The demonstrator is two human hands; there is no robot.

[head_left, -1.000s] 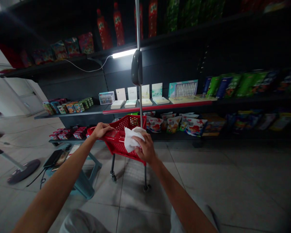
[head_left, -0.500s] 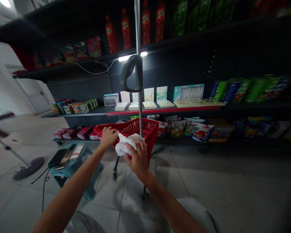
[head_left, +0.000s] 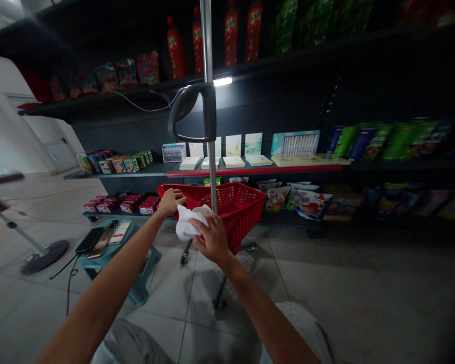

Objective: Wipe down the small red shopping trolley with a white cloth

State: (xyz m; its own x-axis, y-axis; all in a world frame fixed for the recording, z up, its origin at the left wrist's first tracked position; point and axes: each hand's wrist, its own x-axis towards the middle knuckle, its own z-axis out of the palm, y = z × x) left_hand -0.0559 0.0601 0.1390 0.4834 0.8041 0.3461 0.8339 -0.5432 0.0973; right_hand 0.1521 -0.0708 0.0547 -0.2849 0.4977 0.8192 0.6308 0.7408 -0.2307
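A red plastic shopping cart basket (head_left: 246,205) on a metal frame with caster wheels stands in front of me. My left hand (head_left: 170,201) grips the basket's near left rim, its fingers over the edge. In my right hand (head_left: 212,237) is a crumpled white cloth (head_left: 185,222), pressed against the near side of the basket beside the upright metal pole (head_left: 213,177). My fingers and the cloth hide that part of the rim. High on the pole sits a grey loop handle (head_left: 192,112).
Behind the cart, dark store shelves carry red drink bottles (head_left: 230,33), books (head_left: 234,162) and snack bags (head_left: 313,203). To the left stands a blue-green plastic stool (head_left: 136,283) with phones (head_left: 120,232) on it. A round-based stand (head_left: 45,257) is farther left.
The cart has turned, so its basket now reaches farther right and its handle has swung left. Both hands have moved with it slightly, still on the rim and the cloth.
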